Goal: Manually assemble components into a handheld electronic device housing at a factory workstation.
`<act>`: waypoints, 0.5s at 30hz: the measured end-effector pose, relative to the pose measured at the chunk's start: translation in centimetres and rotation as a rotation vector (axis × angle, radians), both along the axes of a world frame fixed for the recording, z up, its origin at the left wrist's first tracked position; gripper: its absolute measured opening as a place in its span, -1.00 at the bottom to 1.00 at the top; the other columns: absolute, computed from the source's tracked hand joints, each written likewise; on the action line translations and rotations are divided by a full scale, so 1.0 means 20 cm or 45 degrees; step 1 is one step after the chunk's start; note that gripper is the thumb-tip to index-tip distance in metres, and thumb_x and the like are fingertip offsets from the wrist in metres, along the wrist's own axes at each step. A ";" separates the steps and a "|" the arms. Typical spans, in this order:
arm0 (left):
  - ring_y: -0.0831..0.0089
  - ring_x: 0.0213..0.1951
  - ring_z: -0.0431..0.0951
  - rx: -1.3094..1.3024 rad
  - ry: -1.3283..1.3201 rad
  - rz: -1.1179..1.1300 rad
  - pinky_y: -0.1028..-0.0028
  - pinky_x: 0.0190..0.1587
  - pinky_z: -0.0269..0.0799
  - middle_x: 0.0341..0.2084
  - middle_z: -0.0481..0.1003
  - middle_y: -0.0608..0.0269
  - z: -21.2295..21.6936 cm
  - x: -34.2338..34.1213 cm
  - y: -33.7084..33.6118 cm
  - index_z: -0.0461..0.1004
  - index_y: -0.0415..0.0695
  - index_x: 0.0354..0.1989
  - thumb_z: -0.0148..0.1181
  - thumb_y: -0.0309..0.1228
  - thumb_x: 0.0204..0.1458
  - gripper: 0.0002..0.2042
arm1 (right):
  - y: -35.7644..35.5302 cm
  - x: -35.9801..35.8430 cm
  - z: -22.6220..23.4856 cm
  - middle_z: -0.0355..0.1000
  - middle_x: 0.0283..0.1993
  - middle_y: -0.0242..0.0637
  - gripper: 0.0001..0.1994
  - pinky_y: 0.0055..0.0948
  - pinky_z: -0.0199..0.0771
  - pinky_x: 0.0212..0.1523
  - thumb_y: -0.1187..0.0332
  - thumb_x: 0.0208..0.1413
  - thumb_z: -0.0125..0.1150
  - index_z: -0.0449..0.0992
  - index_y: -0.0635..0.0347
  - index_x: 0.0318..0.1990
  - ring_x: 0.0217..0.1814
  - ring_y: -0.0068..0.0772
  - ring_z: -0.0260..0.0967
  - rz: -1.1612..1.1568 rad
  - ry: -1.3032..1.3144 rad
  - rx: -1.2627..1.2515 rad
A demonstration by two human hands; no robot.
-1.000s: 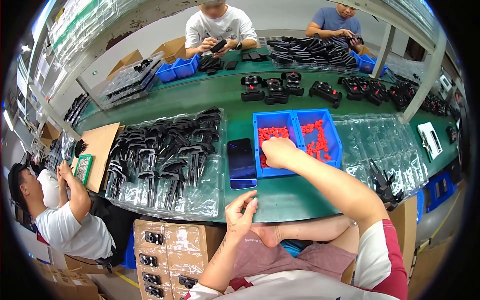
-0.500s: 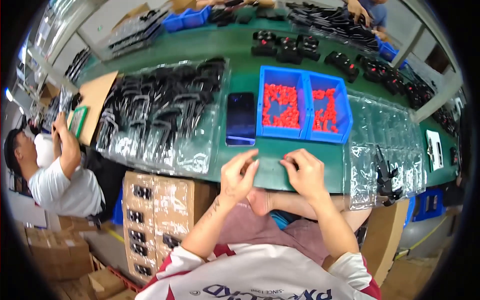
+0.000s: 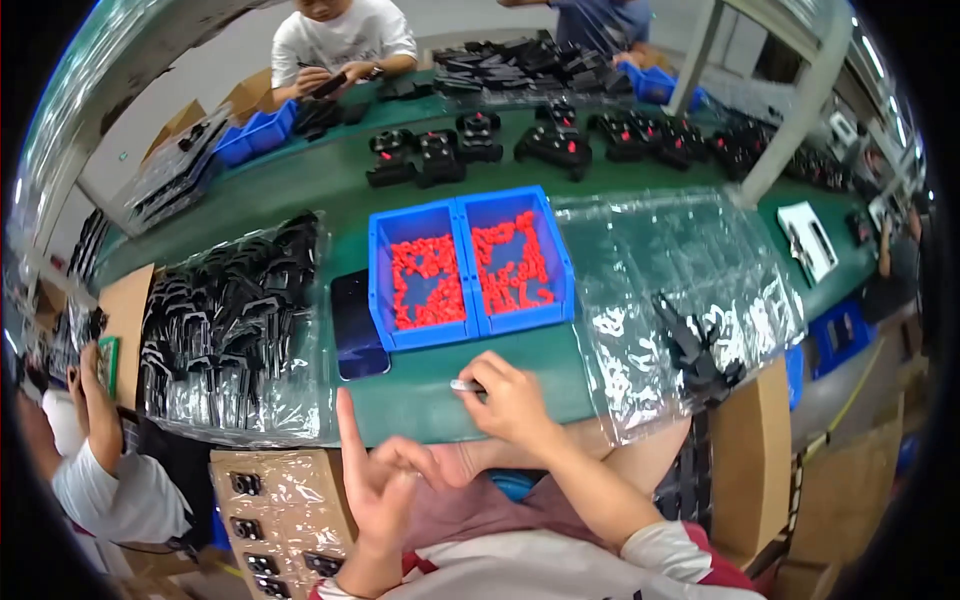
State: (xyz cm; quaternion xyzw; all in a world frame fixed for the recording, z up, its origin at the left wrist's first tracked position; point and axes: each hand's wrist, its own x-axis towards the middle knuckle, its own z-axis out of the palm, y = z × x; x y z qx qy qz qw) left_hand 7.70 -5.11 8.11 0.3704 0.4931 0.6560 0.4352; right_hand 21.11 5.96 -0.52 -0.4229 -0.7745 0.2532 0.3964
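My right hand (image 3: 508,400) is closed over the green table just in front of the blue bins (image 3: 466,270). Pinched between its fingertips is a small pale grey piece (image 3: 466,386), too little of it showing to tell its kind. My left hand (image 3: 378,478) is at the table's front edge, index finger stretched up and the others loosely bent, with nothing in it. Small red plastic parts (image 3: 428,290) lie in both compartments of the bins. A dark phone (image 3: 358,330) lies against the bins' left side.
Black bent parts (image 3: 230,320) cover a clear plastic tray on the left. A clear blister tray (image 3: 640,260) on the right bears a black part (image 3: 690,350). Black assemblies (image 3: 555,145) with red pieces line the back. Co-workers sit across and at left.
The view has swung, shifting the bins leftward in it. My right hand now pinches a grey piece. My left hand has dropped nearer me and its index finger has straightened.
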 end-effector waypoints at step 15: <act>0.33 -0.53 0.41 -0.027 -0.461 -0.101 0.48 -0.46 0.35 -0.45 0.43 0.00 -0.35 -0.14 0.14 -0.42 0.06 0.45 -0.08 -0.38 0.26 -0.27 | 0.04 0.04 0.04 0.45 -0.35 -0.41 -0.79 -0.44 0.38 -0.52 0.52 -0.13 0.25 0.55 0.11 -0.26 -0.52 -0.38 0.40 0.005 0.124 0.019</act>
